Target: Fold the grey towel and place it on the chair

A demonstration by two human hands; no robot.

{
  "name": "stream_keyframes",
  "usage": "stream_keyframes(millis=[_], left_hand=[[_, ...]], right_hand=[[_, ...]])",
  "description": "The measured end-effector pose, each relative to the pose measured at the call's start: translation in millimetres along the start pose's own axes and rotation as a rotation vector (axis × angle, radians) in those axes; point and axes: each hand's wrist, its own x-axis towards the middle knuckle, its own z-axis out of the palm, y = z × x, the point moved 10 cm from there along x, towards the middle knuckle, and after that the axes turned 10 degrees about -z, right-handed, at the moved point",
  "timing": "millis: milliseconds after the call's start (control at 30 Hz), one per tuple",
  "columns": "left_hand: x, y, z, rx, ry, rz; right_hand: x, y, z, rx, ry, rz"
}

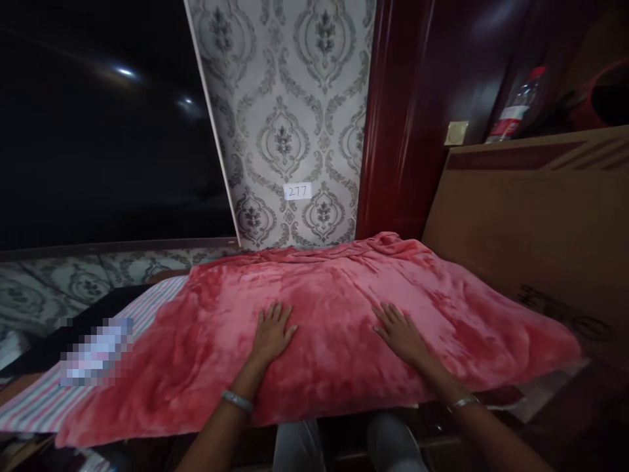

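Observation:
A fluffy pink-red blanket (329, 367) lies spread over a low surface and hangs over its front edge. My left hand (273, 333) rests flat on it, left of the middle, with the fingers spread. To the right, my right hand (400, 333) also lies palm down on the blanket, fingers stretched out and pointing away from me. Neither hand grips anything. Folds and ripples run along the blanket's far edge and its right part. Under its left side shows a striped cloth (157, 298) in white, pink and grey.
A large dark television (108, 144) stands at the left. A paper marked 277 (297, 191) is on the patterned wallpaper (282, 85). At the right, a cardboard box (521, 216) borders the blanket, with a red-capped bottle (514, 115) above it. A blurred patch (98, 352) covers something on the striped cloth.

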Motion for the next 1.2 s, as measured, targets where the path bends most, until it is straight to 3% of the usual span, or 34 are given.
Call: stream_keyframes(millis=[133,433,733,1200], left_hand=[[-1.3,0.4,0.2,-0.021,0.006,0.001],[-4.9,-8.3,-2.5,-0.005,0.102,-0.100],[-7.1,-15.6,-9.2,0.039,0.164,-0.204],[-9.8,-26.7,-16.4,0.070,0.195,-0.380]], right_hand=[[-8.5,8.5,21.7,-0.062,0.016,-0.008],[-8.5,16.8,33.2,-0.103,-0.018,0.022],[-8.0,14.2,31.1,-0.086,-0.078,0.055],[-9.9,9.9,20.1,-0.065,-0.054,0.041]])
